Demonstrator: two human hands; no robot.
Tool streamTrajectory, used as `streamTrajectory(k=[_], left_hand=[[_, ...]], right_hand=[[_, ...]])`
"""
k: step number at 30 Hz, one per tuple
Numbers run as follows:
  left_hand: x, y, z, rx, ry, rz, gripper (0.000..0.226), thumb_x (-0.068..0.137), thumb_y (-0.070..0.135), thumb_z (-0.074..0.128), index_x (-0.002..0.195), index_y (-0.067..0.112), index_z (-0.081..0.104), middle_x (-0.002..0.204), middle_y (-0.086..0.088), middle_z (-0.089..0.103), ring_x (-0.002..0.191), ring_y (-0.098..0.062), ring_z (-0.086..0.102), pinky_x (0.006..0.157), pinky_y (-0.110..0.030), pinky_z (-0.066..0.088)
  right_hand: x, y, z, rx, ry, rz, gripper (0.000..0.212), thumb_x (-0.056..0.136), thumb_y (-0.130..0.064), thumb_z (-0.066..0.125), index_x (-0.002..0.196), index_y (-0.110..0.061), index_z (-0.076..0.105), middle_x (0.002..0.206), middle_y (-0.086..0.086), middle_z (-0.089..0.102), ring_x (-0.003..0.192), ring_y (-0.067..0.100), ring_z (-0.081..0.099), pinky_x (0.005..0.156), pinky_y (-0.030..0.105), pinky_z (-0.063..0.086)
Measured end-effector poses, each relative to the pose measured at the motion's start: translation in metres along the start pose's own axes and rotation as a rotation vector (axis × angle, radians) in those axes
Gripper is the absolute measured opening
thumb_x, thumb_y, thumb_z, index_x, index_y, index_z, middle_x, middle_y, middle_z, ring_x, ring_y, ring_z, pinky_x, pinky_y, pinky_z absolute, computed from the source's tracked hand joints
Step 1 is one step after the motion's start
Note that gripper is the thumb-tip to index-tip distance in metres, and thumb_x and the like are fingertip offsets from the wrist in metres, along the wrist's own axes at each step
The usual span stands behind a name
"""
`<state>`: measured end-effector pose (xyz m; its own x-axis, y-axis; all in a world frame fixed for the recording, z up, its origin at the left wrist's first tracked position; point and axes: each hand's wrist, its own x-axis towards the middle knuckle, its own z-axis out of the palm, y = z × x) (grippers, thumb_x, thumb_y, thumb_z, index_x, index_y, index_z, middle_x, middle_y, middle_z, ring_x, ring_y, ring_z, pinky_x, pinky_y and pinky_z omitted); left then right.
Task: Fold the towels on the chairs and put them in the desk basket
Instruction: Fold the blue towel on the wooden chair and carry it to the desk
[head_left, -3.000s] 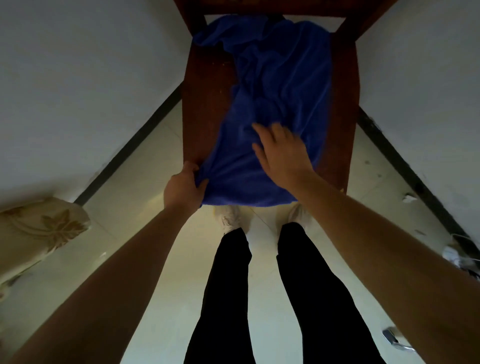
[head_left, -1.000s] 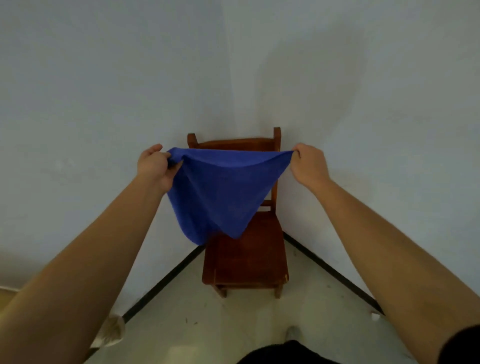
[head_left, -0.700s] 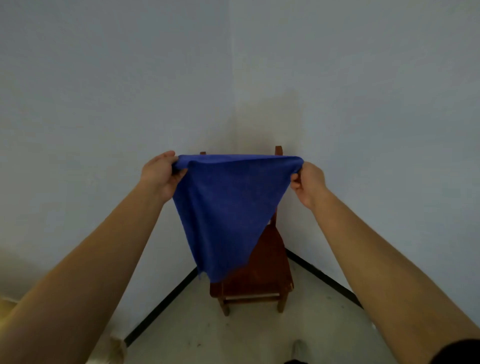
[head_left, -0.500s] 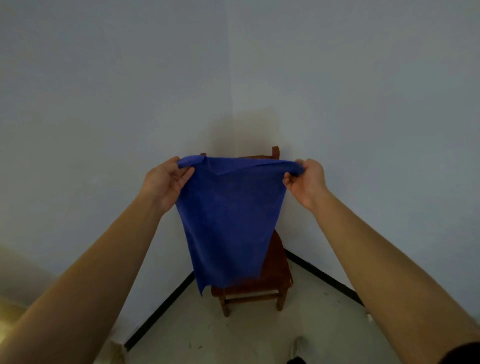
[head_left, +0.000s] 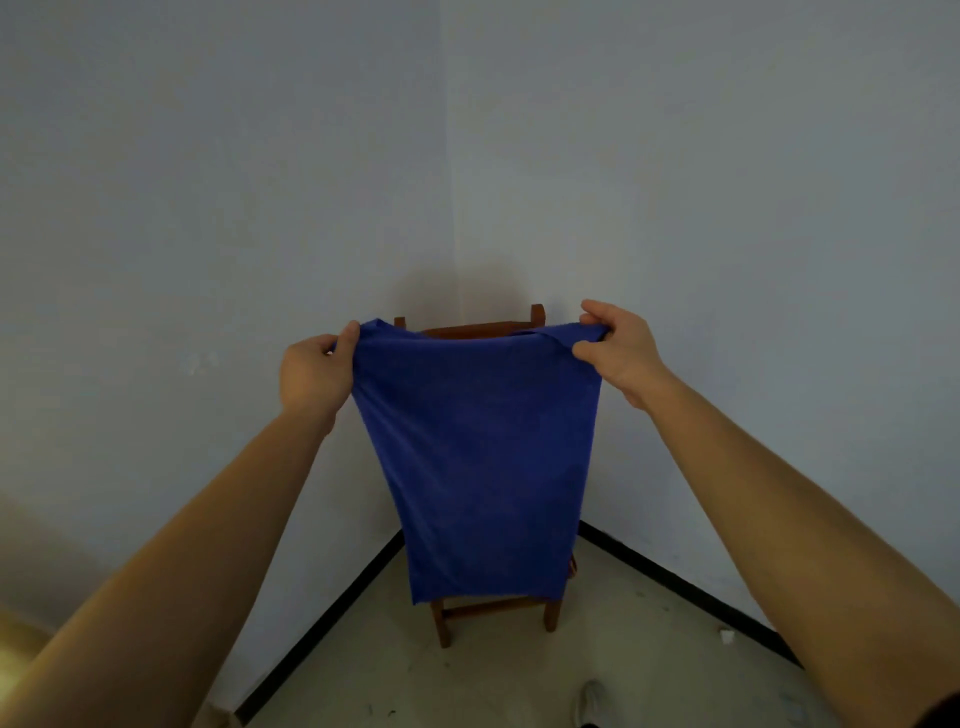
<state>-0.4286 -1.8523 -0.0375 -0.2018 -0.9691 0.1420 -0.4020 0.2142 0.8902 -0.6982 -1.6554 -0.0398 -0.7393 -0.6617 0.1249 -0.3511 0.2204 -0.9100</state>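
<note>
Blue towel (head_left: 483, 457) hangs spread in the air before the chair (head_left: 467, 330), not yet folded; your left hand (head_left: 311, 374) pinches its 10 o'clock corner, your right hand (head_left: 618, 353) its 2 o'clock corner; folding and the unseen basket remain

Hanging towel (head_left: 483, 457) screens the chair (head_left: 480, 329), which two corner walls (head_left: 208, 208) hem in behind
</note>
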Motion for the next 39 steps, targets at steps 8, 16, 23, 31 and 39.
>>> streamTrajectory(k=[8,16,23,31,39], left_hand=[[-0.007,0.016,0.010,-0.469,-0.109,-0.208,0.030,0.104,0.040,0.042,0.093,0.017,0.057,0.097,0.000,0.061,0.094,-0.021,0.056,0.082,-0.039,0.050],[-0.025,0.020,0.028,-0.579,-0.230,-0.231,0.022,0.084,0.023,0.077,0.098,0.011,0.066,0.103,-0.009,0.070,0.095,-0.026,0.068,0.083,-0.038,0.058],[-0.027,0.016,0.032,-0.614,-0.021,-0.231,0.017,0.096,0.040,0.060,0.094,0.023,0.062,0.092,0.008,0.064,0.081,-0.010,0.062,0.066,-0.025,0.051],[-0.016,0.010,0.018,-0.577,0.070,-0.146,0.036,0.096,0.045,0.058,0.071,0.019,0.050,0.064,0.009,0.051,0.058,-0.004,0.045,0.055,-0.022,0.042],[0.017,0.022,0.008,-0.281,0.181,0.144,0.054,0.090,0.060,0.055,0.067,0.012,0.056,0.060,0.005,0.047,0.058,-0.008,0.040,0.057,-0.035,0.041]], right_hand=[[0.000,-0.013,-0.017,0.015,0.182,-0.089,0.029,0.094,-0.032,0.067,0.118,-0.016,0.073,0.107,-0.005,0.072,0.101,0.012,0.066,0.099,0.034,0.054],[-0.013,-0.007,-0.013,-0.339,0.003,-0.252,0.080,0.079,-0.008,0.076,0.150,-0.016,0.040,0.134,0.005,0.047,0.118,0.014,0.048,0.099,0.020,0.035],[-0.015,0.005,-0.023,-0.506,0.069,-0.476,0.034,0.097,-0.012,0.059,0.131,-0.010,0.063,0.120,0.011,0.061,0.108,0.021,0.060,0.094,0.019,0.041],[-0.013,-0.015,-0.029,0.034,0.027,-0.094,0.026,0.099,-0.043,0.058,0.091,-0.020,0.068,0.068,-0.006,0.062,0.051,0.006,0.057,0.053,0.021,0.046],[0.006,-0.020,-0.022,0.184,0.238,-0.152,0.041,0.097,-0.050,0.058,0.070,-0.019,0.061,0.055,0.000,0.058,0.042,0.014,0.058,0.049,0.033,0.054]])
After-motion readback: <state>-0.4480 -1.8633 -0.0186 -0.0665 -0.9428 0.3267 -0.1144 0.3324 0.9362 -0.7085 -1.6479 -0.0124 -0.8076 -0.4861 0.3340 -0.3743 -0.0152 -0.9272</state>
